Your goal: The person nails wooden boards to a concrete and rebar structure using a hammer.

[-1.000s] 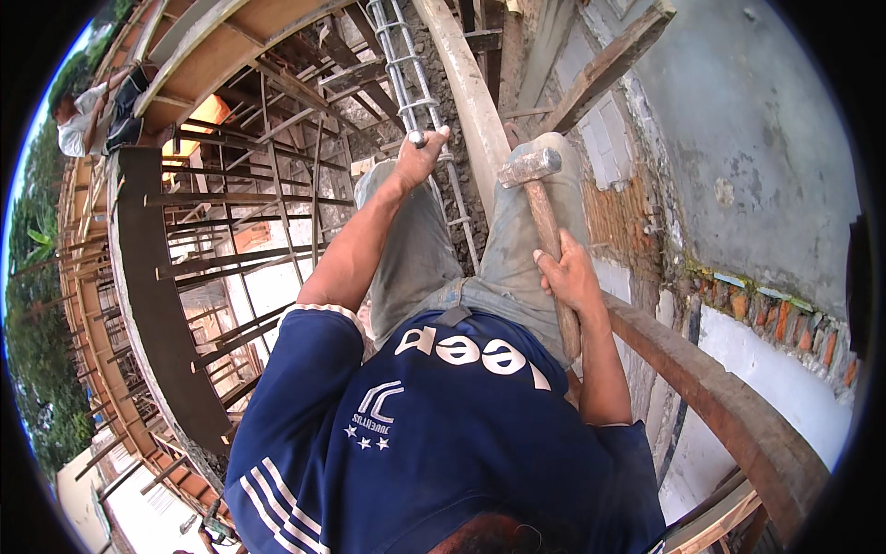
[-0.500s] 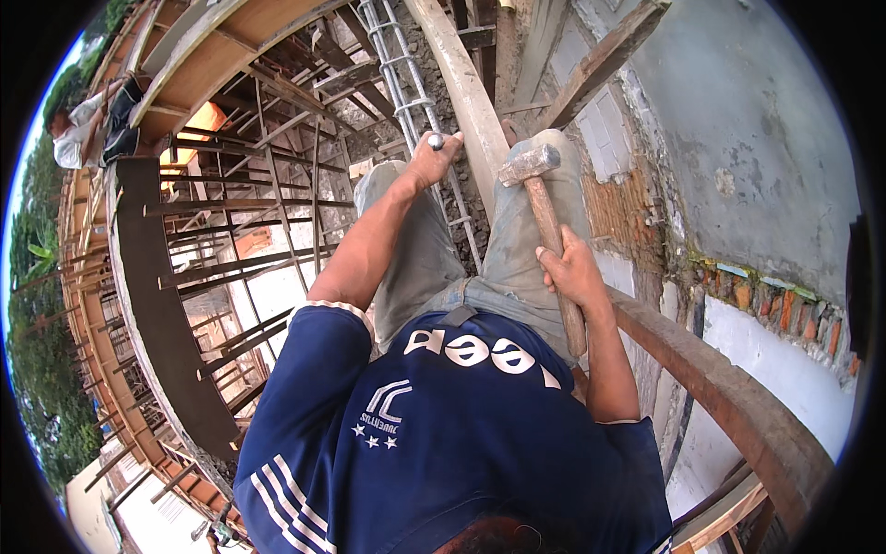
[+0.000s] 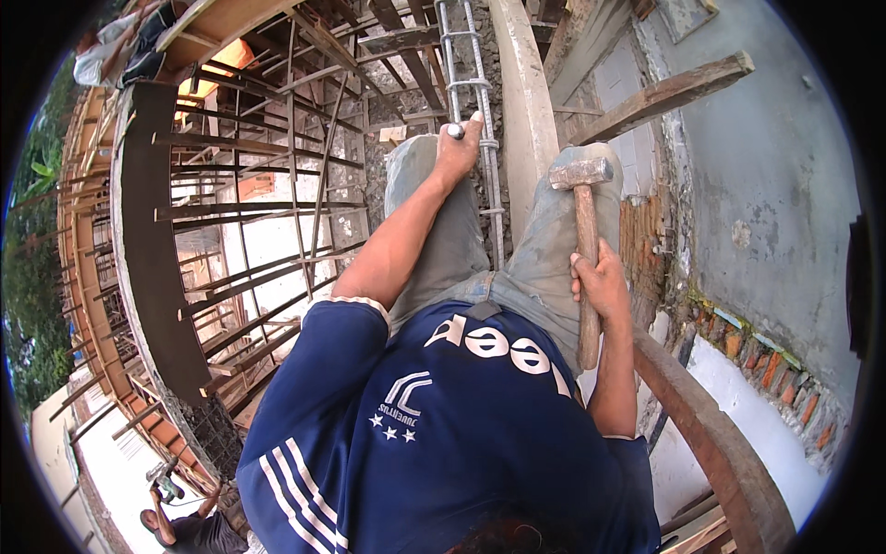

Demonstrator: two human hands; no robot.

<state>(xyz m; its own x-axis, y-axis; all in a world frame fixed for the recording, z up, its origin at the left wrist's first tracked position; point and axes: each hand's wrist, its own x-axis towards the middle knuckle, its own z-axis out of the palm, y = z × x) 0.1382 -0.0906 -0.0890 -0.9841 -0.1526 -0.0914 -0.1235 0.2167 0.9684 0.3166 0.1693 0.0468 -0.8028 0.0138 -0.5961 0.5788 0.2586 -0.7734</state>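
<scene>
My right hand (image 3: 602, 280) is wrapped round the wooden handle of a club hammer (image 3: 581, 174). Its worn metal head is uppermost, in front of my right knee. Beyond my left knee, my left hand (image 3: 452, 162) is closed on a metal bar (image 3: 455, 131), seen almost end-on with a shiny round top. The bar's lower part is hidden by the hand and the view from above. Right beside that hand runs a tied steel rebar cage (image 3: 472, 83), lying along a rough concrete channel between my legs. A pale wooden board (image 3: 524, 102) borders the channel.
A timber brace (image 3: 674, 95) slants across at the upper right, before a grey plastered wall (image 3: 766, 157). A curved beam (image 3: 706, 415) passes by my right elbow. Left is a lattice of wooden props (image 3: 231, 214). Co-workers are at the upper left (image 3: 115, 55) and lower left (image 3: 198, 531).
My view has swung, shifting my hands and legs rightward in the picture. Both hands keep their grips, and the hammer stands more upright. A second co-worker has come into view at the lower left.
</scene>
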